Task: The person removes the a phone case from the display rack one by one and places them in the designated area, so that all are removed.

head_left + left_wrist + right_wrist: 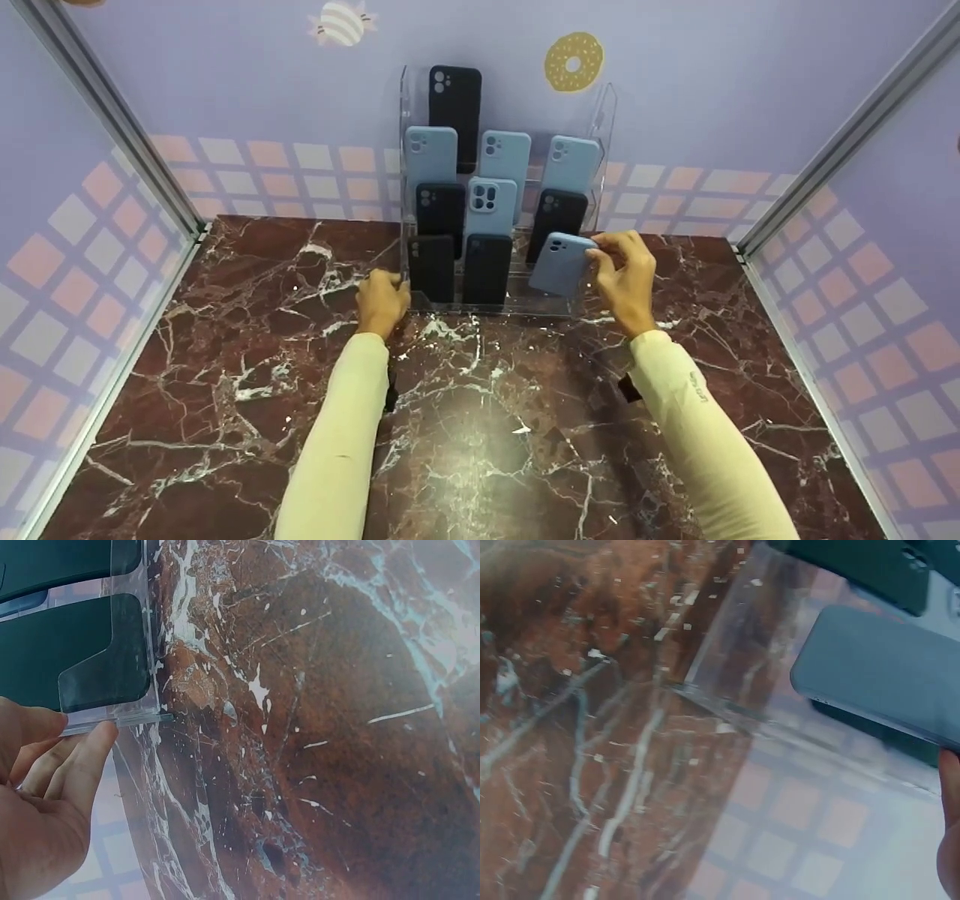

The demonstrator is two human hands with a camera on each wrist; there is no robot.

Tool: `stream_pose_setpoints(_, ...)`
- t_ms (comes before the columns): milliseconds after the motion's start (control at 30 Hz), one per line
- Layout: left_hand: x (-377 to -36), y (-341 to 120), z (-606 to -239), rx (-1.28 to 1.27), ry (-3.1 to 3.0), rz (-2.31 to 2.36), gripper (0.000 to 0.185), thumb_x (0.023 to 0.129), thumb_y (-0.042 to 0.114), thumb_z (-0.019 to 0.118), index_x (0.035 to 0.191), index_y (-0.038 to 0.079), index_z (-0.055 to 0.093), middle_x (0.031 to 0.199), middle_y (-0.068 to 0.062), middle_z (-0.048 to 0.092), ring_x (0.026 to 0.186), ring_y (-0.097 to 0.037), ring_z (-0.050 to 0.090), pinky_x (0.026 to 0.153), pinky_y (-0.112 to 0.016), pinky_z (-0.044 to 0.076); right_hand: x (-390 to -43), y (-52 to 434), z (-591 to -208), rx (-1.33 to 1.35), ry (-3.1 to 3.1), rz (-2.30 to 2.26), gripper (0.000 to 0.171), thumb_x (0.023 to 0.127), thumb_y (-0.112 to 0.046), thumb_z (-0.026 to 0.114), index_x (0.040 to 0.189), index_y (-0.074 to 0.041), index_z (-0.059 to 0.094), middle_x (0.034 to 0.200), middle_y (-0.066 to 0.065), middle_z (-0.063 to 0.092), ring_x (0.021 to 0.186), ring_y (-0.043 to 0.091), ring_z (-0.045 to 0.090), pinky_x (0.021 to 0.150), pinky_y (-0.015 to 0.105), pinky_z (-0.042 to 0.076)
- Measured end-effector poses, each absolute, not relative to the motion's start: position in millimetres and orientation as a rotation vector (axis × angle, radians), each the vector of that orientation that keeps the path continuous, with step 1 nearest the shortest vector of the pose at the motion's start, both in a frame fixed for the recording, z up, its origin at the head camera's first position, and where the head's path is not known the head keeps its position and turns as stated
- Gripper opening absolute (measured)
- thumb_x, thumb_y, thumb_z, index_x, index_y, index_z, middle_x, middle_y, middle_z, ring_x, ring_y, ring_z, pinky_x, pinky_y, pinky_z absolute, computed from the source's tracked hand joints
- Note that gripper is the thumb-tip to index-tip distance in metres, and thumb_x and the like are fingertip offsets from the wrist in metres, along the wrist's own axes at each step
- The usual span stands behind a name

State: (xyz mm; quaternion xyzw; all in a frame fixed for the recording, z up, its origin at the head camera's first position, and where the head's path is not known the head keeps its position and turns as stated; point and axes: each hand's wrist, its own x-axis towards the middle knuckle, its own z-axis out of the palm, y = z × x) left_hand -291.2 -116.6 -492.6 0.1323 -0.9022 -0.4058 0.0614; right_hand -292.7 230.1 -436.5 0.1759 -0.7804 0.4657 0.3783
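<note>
Two hands work at a clear acrylic stand (pixel 600 120) set against the far edge of the marble counter (pixel 480 420). The right hand (pixel 626 281) pinches a light-blue phone case (pixel 561 262) by its right edge, at the stand's empty front-right slot, long axis tilted up and right. The left hand (pixel 382 300) rests relaxed fingers (pixel 86 757) against the stand's front-left corner, holding nothing. Black and blue cases (pixel 487 202) fill the other tiers.

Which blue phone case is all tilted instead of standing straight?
The blue case pinched in the right hand, at the rack's bottom right. The other blue ones stand upright.
</note>
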Motion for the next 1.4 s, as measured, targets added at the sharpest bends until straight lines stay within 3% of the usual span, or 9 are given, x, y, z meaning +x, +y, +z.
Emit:
stream_pose_setpoints(300, -291, -118, -491, 0.389, -2.720, -1.216, 0.030, 0.094, 0.015, 0.065, 0.118, -0.001, 0.073, 0.124, -0.021, 0.068, 0.116, -0.049, 0.061, 0.102, -0.056, 0.046, -250, 197, -428, 0.558, -2.060, 1.177, 0.016, 0.075, 0.018, 0.076, 0.088, 0.014, 0.067, 0.085, 0.025, 0.067, 0.070, 0.036, 0.065, 0.067, 0.026, 0.056)
stream_pose_setpoints(500, -292, -117, -490, 0.388, -2.708, -1.216, 0.030, 0.094, 0.015, 0.065, 0.118, -0.002, 0.073, 0.123, -0.022, 0.069, 0.115, -0.048, 0.062, 0.102, -0.055, 0.047, -222, 171, -445, 0.514, -2.230, 1.384, 0.014, 0.079, 0.017, 0.075, 0.090, 0.015, 0.066, 0.084, 0.027, 0.069, 0.068, 0.039, 0.066, 0.064, 0.028, 0.056)
stream_pose_setpoints(733, -292, -117, -489, 0.413, -2.734, -1.209, 0.030, 0.094, 0.015, 0.065, 0.117, -0.001, 0.073, 0.124, -0.021, 0.069, 0.115, -0.049, 0.062, 0.101, -0.055, 0.047, -234, 153, -500, 0.290, -2.509, 1.542, 0.013, 0.081, 0.004, 0.079, 0.092, 0.004, 0.073, 0.082, 0.013, 0.073, 0.068, 0.020, 0.067, 0.062, 0.024, 0.055)
stream_pose_setpoints(1067, -293, -117, -490, 0.419, -2.738, -1.207, 0.029, 0.094, 0.016, 0.065, 0.116, -0.001, 0.073, 0.124, -0.022, 0.068, 0.115, -0.050, 0.061, 0.102, -0.056, 0.047, -247, 126, -517, 0.308, -2.653, 1.400, 0.009, 0.083, 0.000, 0.079, 0.090, 0.002, 0.074, 0.080, 0.009, 0.073, 0.067, 0.016, 0.066, 0.064, 0.031, 0.055)
stream_pose_setpoints(1400, -294, -117, -489, 0.411, -2.747, -1.205, 0.030, 0.090, 0.012, 0.064, 0.114, -0.002, 0.074, 0.122, -0.023, 0.069, 0.115, -0.048, 0.062, 0.102, -0.054, 0.047, -254, 102, -533, 0.263, -2.752, 1.338, 0.010, 0.083, -0.004, 0.080, 0.089, 0.002, 0.075, 0.073, 0.005, 0.070, 0.061, 0.010, 0.058, 0.060, 0.027, 0.052)
